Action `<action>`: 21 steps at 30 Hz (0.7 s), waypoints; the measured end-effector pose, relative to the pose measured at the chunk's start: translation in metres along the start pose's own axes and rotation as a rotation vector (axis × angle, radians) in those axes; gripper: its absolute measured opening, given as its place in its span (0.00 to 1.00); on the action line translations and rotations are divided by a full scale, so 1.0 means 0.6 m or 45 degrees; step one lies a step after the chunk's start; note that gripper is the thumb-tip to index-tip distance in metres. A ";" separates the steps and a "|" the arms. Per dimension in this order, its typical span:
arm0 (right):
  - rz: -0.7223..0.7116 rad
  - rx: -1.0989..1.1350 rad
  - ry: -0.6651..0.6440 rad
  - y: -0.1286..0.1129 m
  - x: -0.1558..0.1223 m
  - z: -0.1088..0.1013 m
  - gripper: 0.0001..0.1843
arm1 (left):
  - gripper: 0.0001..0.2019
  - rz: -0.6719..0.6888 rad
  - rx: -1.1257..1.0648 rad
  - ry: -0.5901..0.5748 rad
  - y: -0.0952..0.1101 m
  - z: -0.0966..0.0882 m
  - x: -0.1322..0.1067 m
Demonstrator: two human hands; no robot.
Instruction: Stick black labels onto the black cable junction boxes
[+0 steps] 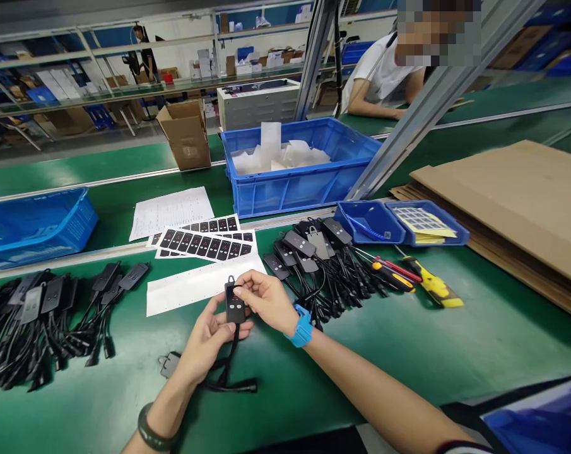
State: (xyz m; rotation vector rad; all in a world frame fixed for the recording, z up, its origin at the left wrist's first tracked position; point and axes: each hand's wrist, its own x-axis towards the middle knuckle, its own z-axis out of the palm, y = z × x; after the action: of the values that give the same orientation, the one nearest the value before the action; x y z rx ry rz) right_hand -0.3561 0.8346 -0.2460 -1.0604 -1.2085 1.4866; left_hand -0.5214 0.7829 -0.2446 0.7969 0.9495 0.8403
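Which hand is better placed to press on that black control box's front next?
Probably the right hand: its fingertips are at the front of the black control box, while the left hand supports it from below.

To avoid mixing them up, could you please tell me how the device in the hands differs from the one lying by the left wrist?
The held device is in the left hand, touched by the right hand; the lying device rests on the green table. The held device has a black face with white marks; the lying device's visible part looks plain grey. Both have an end loop.
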 end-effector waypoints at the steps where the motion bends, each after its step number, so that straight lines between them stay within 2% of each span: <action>1: 0.002 0.010 -0.002 -0.001 0.000 0.000 0.11 | 0.31 -0.001 0.001 -0.003 0.001 0.000 0.000; 6: 0.007 0.042 -0.022 -0.008 0.001 -0.002 0.11 | 0.30 0.003 0.011 -0.038 0.006 0.002 -0.001; 21: -0.025 -0.043 0.037 -0.003 -0.005 0.003 0.09 | 0.30 0.024 0.030 0.006 -0.004 0.005 -0.001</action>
State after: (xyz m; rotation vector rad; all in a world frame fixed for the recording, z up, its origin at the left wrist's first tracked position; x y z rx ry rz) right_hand -0.3570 0.8314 -0.2439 -1.0861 -1.2241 1.4361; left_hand -0.5185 0.7806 -0.2453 0.8259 0.9592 0.8493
